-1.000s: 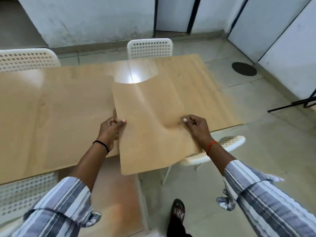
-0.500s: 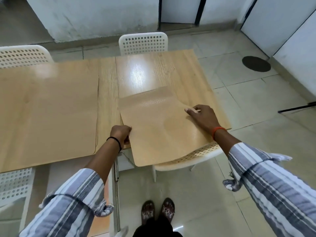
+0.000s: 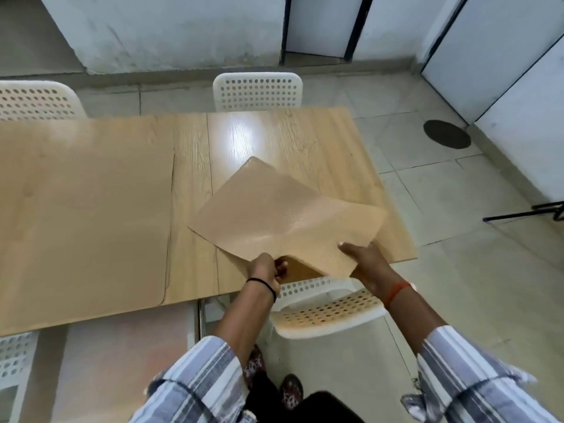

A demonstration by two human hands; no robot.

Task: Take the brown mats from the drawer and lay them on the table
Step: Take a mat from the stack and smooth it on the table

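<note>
A brown textured mat [image 3: 283, 218] hangs tilted over the right end of the wooden table [image 3: 305, 138], turned so one corner points away from me. My left hand [image 3: 267, 270] grips its near edge from below. My right hand [image 3: 364, 261] holds the near right corner, thumb on top. Another brown mat [image 3: 82, 215] lies flat on the table's left part. The drawer is out of view.
A white perforated chair [image 3: 323, 309] is tucked under the near table edge, below my hands. Two more white chairs [image 3: 258, 91] stand at the far side. Tiled floor lies to the right, with a dark round disc [image 3: 447, 134] on it.
The mat has been turned clockwise, so a corner now points away, and its near edge is lifted. Both hands have shifted right and toward the near edge.
</note>
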